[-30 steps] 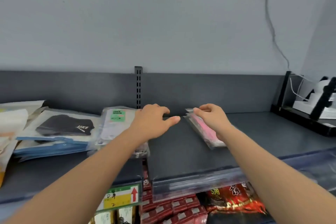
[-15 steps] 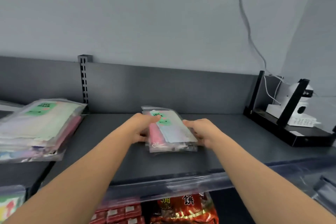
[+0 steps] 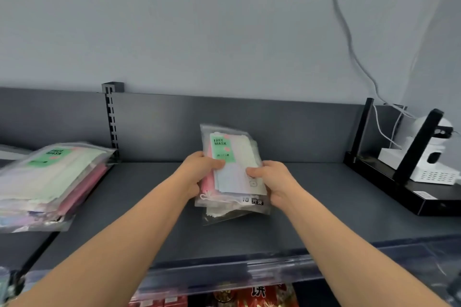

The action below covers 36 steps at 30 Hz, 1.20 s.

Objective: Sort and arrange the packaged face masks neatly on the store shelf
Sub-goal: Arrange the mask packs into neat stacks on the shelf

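Tilted up at shelf (image 3: pixel 149 207) centre since earlier: mask packets (image 3: pixel 234 164), clear bags, green FACE MASK label, pink, white contents; left hand (image 3: pixel 199 172), right hand (image 3: pixel 275 180) each gripping a side.

Evenly, softly lit, cool bluish, barely shadowed. Bowed at the edges by wide-angle distortion. Blurred over the left stack of face mask packs (image 3: pixel 50 177); sharper mid-frame.

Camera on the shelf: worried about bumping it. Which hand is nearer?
Right. The right hand grips the packs left of the camera; the left hand grips them farther left.
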### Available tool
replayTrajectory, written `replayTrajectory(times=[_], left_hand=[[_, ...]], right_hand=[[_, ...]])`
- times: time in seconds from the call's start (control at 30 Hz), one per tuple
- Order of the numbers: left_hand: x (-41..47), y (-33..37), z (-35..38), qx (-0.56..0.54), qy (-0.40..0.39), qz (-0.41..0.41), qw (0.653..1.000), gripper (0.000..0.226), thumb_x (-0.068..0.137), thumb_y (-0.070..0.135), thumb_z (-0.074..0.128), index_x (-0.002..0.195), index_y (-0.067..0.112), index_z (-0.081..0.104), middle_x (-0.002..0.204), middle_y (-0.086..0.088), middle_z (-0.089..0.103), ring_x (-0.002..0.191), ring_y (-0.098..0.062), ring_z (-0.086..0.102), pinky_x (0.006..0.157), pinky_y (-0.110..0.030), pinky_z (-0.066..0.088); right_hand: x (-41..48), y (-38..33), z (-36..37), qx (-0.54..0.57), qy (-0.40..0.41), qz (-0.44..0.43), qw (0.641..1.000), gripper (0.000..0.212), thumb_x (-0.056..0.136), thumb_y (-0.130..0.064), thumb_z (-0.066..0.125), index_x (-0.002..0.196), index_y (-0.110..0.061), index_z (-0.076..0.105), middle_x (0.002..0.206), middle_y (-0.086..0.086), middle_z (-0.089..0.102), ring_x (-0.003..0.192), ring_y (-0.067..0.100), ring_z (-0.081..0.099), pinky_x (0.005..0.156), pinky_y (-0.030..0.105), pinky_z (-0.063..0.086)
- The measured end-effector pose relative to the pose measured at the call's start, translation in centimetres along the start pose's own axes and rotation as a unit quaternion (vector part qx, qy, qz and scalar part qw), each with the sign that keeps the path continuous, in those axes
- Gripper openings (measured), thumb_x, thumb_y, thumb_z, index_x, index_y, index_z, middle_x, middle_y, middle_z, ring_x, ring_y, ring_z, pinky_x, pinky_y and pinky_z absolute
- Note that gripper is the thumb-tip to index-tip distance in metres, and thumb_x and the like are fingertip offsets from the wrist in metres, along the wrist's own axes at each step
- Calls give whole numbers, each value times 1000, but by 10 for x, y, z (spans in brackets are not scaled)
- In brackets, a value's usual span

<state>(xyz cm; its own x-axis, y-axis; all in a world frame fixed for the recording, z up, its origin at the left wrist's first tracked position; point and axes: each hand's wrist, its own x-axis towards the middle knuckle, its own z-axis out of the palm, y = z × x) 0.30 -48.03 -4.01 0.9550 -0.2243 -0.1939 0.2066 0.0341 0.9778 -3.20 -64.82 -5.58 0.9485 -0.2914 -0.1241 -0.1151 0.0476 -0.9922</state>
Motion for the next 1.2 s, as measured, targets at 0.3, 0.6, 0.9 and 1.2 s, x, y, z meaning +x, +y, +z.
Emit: replayTrajectory(times=[0.3, 0.6, 0.9, 1.2], left_hand=[[3, 1, -13, -3, 18, 201, 979, 90, 81, -6, 70, 151, 22, 22, 116, -6, 61, 102, -20, 65, 87, -41, 55], [6, -29, -24, 167, -71, 164, 970, 64, 81, 6, 75, 130, 28, 41, 123, 6, 64, 114, -13, 61, 94, -33, 52], [-17, -14, -40, 204, 34, 214, 955, 45, 88, 12, 68, 127, 23, 50, 116, 8, 67, 106, -11, 64, 97, -38, 52], [-73, 12, -110, 275, 229, 329, 874, 29, 93, 28, 49, 120, 19, 49, 116, 3, 57, 109, -17, 55, 95, -40, 46]], right_hand=[[-3, -7, -4, 35, -34, -190, 981, 60, 80, 16, 62, 130, -16, 53, 115, 5, 69, 105, 19, 67, 78, 30, 58], [-2, 12, 6, -108, -71, -116, 985, 70, 89, -5, 65, 146, -20, 27, 127, -5, 55, 111, 13, 56, 83, 22, 48], [-11, 5, 24, -101, -54, -191, 975, 51, 91, -14, 68, 135, -21, 45, 121, -8, 63, 104, 3, 61, 77, 16, 52], [-45, -20, 118, -73, -114, -280, 950, 31, 92, -21, 64, 110, -41, 49, 108, -20, 64, 102, 3, 64, 95, 36, 53]])
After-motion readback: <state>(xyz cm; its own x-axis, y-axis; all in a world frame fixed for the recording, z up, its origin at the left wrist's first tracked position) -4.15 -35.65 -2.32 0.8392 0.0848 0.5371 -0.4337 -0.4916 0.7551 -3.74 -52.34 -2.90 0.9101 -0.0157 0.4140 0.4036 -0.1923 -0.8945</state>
